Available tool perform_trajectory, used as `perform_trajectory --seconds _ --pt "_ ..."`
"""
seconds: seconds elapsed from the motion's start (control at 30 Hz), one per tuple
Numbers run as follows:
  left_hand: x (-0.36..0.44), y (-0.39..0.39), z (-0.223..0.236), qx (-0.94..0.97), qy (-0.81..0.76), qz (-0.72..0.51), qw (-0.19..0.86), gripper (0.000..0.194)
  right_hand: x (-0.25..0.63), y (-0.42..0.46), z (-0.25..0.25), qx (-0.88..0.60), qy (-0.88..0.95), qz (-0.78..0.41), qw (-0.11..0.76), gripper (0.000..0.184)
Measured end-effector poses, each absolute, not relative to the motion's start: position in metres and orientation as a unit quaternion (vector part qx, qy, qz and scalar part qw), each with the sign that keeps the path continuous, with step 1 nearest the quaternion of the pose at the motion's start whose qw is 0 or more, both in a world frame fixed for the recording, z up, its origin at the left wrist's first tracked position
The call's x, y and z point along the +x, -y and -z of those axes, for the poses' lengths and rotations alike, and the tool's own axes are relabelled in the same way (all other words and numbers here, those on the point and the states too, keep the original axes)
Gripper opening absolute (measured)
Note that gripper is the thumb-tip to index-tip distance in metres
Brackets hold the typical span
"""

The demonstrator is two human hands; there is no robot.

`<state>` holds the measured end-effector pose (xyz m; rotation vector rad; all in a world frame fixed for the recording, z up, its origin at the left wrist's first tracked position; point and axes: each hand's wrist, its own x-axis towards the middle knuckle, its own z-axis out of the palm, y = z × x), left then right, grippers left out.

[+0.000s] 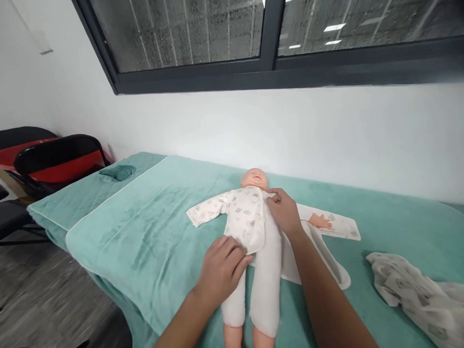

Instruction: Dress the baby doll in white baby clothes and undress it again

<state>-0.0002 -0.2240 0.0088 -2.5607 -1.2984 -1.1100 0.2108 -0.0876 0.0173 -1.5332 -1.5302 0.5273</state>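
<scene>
Forearms [322, 293] extend, left hand [223, 268] on shirt [245, 214] hem [256, 250], right hand [284, 212] by collar [257, 188].

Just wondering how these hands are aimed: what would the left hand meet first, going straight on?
The left hand would probably meet the patterned shirt first; it seems to be touching the shirt's lower edge.

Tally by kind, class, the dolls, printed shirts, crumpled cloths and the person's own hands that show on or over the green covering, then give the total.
Doll: 1
Printed shirt: 1
Crumpled cloth: 1
The person's hands, left hand and right hand: 2
Total: 5
</scene>
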Motion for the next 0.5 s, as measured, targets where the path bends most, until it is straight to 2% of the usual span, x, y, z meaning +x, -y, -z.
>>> perform_trajectory --seconds 0.13,0.23,0.33,0.4,0.5 --pt "-0.001 0.218 -0.019 -0.859 0.388 0.333 -0.015 0.022 0.274 0.099 -0.012 -0.703 0.564 -0.158 0.403 0.037" --pt "0.012 0.198 -0.033 -0.859 0.398 0.317 -0.048 0.024 0.327 0.109 -0.006 -0.801 0.505 -0.112 0.301 0.039" --pt "0.038 0.17 -0.049 -0.87 0.406 0.272 -0.067 0.026 0.358 0.117 0.007 -0.838 0.491 -0.123 0.204 0.034" --pt "0.059 0.15 -0.056 -0.873 0.404 0.26 -0.088 0.026 0.365 0.117 0.017 -0.833 0.504 -0.122 0.194 0.033" --pt "0.093 0.119 -0.062 -0.889 0.388 0.225 -0.098 0.024 0.366 0.112 0.026 -0.816 0.496 -0.132 0.264 0.029"
